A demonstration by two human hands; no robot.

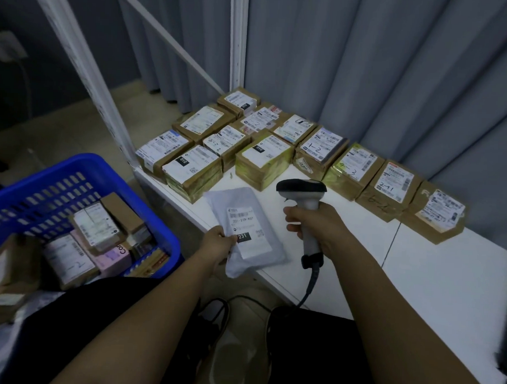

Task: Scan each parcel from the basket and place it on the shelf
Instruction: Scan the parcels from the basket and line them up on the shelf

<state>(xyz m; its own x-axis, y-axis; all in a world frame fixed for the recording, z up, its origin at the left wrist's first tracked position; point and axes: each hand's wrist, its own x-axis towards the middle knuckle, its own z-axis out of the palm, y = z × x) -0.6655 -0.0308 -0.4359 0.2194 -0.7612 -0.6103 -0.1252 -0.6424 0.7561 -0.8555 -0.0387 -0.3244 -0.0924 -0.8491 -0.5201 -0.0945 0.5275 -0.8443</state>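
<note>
Left hand [219, 245]: a grey mailer bag [245, 229] is pinched at its edge, over the shelf [433, 281].
Right hand [317, 225]: the scanner [306, 205] handle is gripped.

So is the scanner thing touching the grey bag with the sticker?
Apart. In the head view, the scanner, gripped by the right hand, sits clear of the grey bag, with a strip of white shelf showing between them.
</note>
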